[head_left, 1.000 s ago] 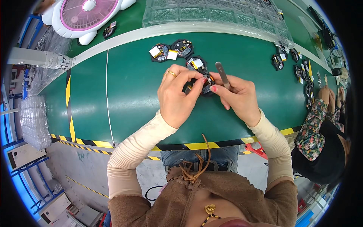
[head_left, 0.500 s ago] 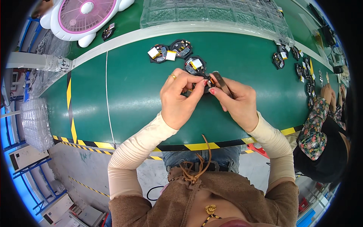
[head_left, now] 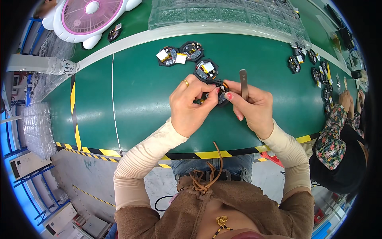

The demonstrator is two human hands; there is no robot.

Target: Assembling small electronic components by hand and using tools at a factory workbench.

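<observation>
Between my hands is a round black housing (head_left: pixel 224 98) with small electronic parts inside, largely covered by my fingers. My left hand (head_left: pixel 187 104) is closed, its thumb and forefinger pinched together at the housing's left side. Metal tweezers (head_left: pixel 244 84) rest in my right hand (head_left: pixel 254 107), their blunt end pointing up and away from me; their tips are hidden. The right fingertips touch the housing's right edge. Just beyond lies another open black housing (head_left: pixel 206 69) with a white battery pack. Farther left are two more such housings, one (head_left: pixel 167 56) beside the other (head_left: pixel 191 51).
A pink and white fan (head_left: pixel 92 20) and clear plastic trays (head_left: pixel 223 14) stand past the pale rail (head_left: pixel 131 40). More black housings (head_left: pixel 294 63) lie at the right, near a co-worker's floral sleeve (head_left: pixel 331 135). Striped tape (head_left: pixel 211 154) marks the green table's near edge.
The tweezers have swung from slanting toward the housing to standing nearly upright in my right hand. My right fingers have shifted slightly right, and more of the housing shows.
</observation>
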